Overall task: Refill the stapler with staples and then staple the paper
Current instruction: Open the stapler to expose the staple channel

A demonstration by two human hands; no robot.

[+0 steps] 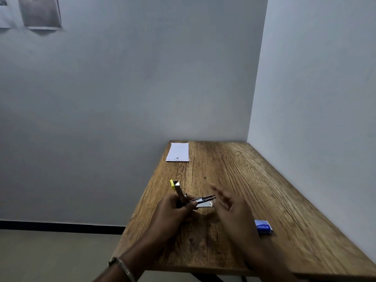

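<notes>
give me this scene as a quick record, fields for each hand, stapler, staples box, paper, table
left hand: grips the stapler at its hinge end
right hand: fingers spread, holds nothing, beside the stapler's front
stapler: swung open, yellow-tipped top arm raised, held above the table
staples box: blue, lying on the table to the right of the right hand
paper: white, flat at the far left corner
table: wooden, set into a wall corner

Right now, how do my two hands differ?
The left hand grips the opened yellow-tipped metal stapler; the right hand holds nothing. The left hand's fingers curl around the stapler; the right hand's fingers are spread and blurred. Both are above the wooden table.
</notes>
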